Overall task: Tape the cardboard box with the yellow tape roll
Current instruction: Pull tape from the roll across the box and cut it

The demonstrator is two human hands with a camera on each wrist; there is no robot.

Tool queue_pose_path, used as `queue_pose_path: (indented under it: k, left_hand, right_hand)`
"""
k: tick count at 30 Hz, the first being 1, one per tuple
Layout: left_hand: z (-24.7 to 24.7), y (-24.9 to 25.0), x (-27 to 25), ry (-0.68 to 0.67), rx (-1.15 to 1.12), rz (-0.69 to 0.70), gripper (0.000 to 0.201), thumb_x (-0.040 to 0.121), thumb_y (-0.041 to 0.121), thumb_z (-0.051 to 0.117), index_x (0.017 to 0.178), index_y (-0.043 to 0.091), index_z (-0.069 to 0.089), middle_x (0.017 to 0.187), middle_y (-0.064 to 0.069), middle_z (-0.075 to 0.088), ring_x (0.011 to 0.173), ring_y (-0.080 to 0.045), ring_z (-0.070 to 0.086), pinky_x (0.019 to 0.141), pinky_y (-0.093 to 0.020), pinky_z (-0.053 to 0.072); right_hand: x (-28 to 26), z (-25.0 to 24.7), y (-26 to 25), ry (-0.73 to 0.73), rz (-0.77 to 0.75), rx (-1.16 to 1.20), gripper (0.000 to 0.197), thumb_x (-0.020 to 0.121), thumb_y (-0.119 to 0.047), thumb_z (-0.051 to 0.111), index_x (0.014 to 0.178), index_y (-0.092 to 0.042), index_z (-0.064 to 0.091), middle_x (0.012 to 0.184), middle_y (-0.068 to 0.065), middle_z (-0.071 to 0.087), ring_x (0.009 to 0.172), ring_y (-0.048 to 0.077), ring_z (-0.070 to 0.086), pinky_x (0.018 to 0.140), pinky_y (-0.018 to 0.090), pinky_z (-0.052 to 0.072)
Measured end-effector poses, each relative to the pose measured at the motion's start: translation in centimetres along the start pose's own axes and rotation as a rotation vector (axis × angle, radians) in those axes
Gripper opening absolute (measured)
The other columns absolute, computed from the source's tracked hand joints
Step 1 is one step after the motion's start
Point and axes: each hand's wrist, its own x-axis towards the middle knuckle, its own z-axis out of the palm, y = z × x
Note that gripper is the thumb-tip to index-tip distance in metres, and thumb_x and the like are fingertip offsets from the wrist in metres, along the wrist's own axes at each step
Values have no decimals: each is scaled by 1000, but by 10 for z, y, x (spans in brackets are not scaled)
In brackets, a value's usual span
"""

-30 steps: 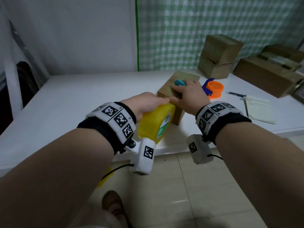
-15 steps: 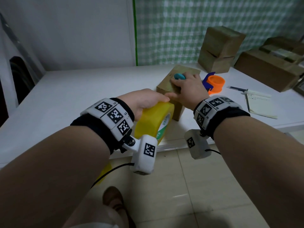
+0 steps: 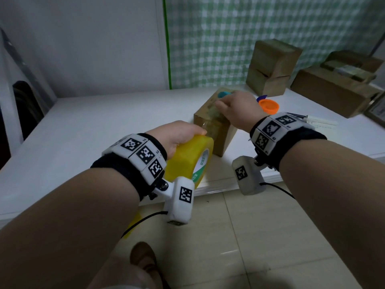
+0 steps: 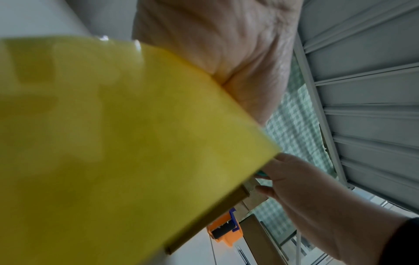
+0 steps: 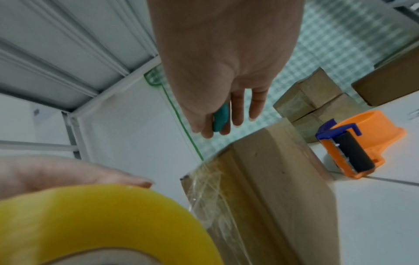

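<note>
We see the brown cardboard box (image 3: 216, 130) with clear wrinkled tape on its near face. Just before it, our left hand (image 3: 177, 136) grips the yellow tape roll (image 3: 187, 161). Above the box, our right hand (image 3: 235, 110) holds a small teal tool (image 5: 221, 117) between its fingers.

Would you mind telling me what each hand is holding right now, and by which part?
The left hand grips the yellow tape roll over its outer rim. The right hand holds a small teal tool between thumb and fingers.
</note>
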Motion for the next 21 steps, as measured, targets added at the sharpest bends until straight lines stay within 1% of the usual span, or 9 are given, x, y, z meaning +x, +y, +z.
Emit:
queue_pose_path:
  k: [3,4,6,8,10,12,15,18,21]
  left_hand:
    - [0,0,-1,-1,2,-12,19,91,31,57,88,12,56,89,-15,65,80,-31,63,81,-42,52]
    - [0,1,-1,-5,3,-15,19,91,31,57,89,12,56,89,-15,65,80,-31,62,79,-41,52]
    - [0,1,-1,-9,6,-16,22,91,31,56,98,10,56,90,-16,65,80,-31,62,76,-40,52]
    - [0,1,-2,-3,13,-19,26,92,32,55,105,10,55,91,-16,65,80,-31,63,75,-40,52]
    - [0,0,-1,11,13,-15,27,92,32,54,107,10,54,89,-15,65,78,-31,62,72,-39,52]
    - [-1,0,0,23,14,-7,30,92,32,53,112,9,55,91,-15,65,80,-31,62,75,-40,53]
    - [-2,-1,1,34,21,-4,32,92,33,53,114,10,55,97,-17,65,87,-33,63,84,-43,52]
    - [-2,-1,1,18,12,-9,32,93,33,52,113,9,55,95,-17,65,85,-33,63,84,-44,53]
    - [-2,-1,2,12,20,-17,32,93,34,52,112,9,55,97,-17,65,89,-35,63,86,-44,52]
  right_hand:
    - [-7,-5,-3,86,-43,123,34,98,-17,42,125,-18,63,130,5,63,122,20,56,99,26,42]
    - [-9,-6,-4,91,-61,148,35,98,-13,42,127,-19,61,133,4,61,126,18,53,104,26,40]
    - [-14,-9,-8,63,-84,187,40,98,-10,41,133,-22,54,136,7,58,124,21,54,106,31,42]
    - [-18,-12,-11,-33,-75,259,49,98,-9,39,144,-26,37,138,11,54,111,25,60,99,38,49]
    - [-21,-13,-14,-140,-24,303,51,99,-11,38,147,-22,28,136,13,52,92,21,62,84,34,56]
    - [-23,-14,-18,-195,-1,228,43,98,-11,38,141,-13,39,126,14,57,84,22,64,70,28,55]
    - [-26,-14,-21,-235,-43,68,33,96,-11,42,127,-6,54,102,12,68,89,25,70,64,25,52]
    - [-27,-12,-21,-234,-66,-5,29,94,-13,48,119,-8,60,103,11,71,91,22,69,60,20,49]
    - [-26,-7,-22,-224,-83,-48,28,92,-18,52,116,-9,62,110,11,67,90,22,64,55,16,43]
